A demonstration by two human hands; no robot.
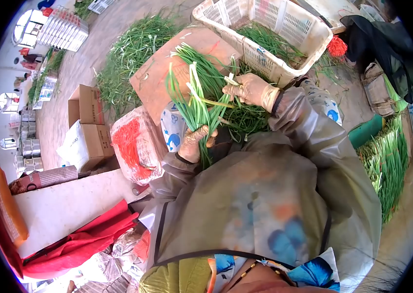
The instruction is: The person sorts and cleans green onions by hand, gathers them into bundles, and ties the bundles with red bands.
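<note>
My left hand (pixel 194 144), in a soiled glove, is wrapped round a bunch of chives (pixel 197 108) with long green leaves and white ends pointing up and away from me. My right hand (pixel 251 92), in a pale glove, is closed at the right of the bunch, its fingertips pinching a few pale chive ends. A yellowish leaf stretches between the bunch and the right hand. More chives (pixel 199 68) lie on the brown board (pixel 155 80) just beyond my hands. Loose green trimmings (pixel 248 119) lie in my lap under the right hand.
A white plastic crate (pixel 284 63) holding greens stands beyond the board. A heap of greens (pixel 138 53) lies on the floor to the left. Red ties (pixel 131 146) rest on a package at my left. Bundled chives (pixel 387 166) stand at right. Cardboard boxes (pixel 96 141) are farther left.
</note>
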